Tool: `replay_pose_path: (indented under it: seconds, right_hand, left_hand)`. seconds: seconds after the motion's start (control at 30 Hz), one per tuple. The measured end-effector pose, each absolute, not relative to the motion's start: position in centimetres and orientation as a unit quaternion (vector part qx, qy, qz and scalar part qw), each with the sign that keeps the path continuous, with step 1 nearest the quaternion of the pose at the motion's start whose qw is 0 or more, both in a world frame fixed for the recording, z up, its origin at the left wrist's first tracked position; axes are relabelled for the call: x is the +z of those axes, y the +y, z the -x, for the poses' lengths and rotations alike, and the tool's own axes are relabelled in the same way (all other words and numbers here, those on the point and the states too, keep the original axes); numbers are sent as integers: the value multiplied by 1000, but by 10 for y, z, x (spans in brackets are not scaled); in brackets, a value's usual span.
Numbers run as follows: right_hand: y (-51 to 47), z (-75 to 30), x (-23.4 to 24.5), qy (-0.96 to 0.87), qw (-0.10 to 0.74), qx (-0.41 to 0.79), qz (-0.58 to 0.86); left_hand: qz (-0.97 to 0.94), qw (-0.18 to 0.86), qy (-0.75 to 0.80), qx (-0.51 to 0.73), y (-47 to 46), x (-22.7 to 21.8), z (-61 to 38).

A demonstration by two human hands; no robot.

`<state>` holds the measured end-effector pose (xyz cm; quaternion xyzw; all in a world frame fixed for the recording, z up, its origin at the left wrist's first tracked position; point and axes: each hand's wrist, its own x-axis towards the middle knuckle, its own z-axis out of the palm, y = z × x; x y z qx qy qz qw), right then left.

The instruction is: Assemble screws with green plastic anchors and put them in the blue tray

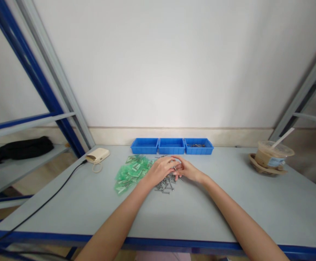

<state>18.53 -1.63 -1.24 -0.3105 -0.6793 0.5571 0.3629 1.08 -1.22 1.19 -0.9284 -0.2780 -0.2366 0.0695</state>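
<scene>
My left hand [160, 169] is over the upper part of a heap of loose metal screws [163, 185], its fingers bent and close together. What its fingertips hold, if anything, is hidden. Facing it from the right, my right hand [189, 170] has its fingers curled in, and a small shiny screw [175, 168] shows at the fingertips, where both hands meet. Left of the heap lies a crumpled green translucent plastic bag [132, 172] with small pale and metal pieces showing in it.
Behind the hands stand three blue bins in a row: a left bin [144, 148], a middle bin [171, 149] and a right bin [198, 149] holding some screws. A cream device [99, 155] with a black cable [57, 194] lies left. A lidded drink cup [270, 156] sits right.
</scene>
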Motion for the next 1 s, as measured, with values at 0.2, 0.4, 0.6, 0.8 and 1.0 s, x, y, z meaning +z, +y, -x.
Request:
replay_pose_path:
  seconds: [0.2,0.4,0.6,0.8,1.0]
  right_hand:
    - [-17,-185,-13,-661,359,569,331]
    - [-12,-197,-8,-757,344,351,429]
    - [-19,-196,2,-811,313,168,465]
    - [-24,-193,8,-815,273,94,502]
    - [-23,-195,8,-820,271,100,494]
  left_hand:
    - [944,128,-247,-176,-8,9,-6]
    - [929,161,-283,-178,-4,5,-3]
    - [923,129,-313,-183,-7,9,-8]
    - [914,67,-334,-222,-9,9,-11]
    - [918,85,-330,-204,-9,7,-11]
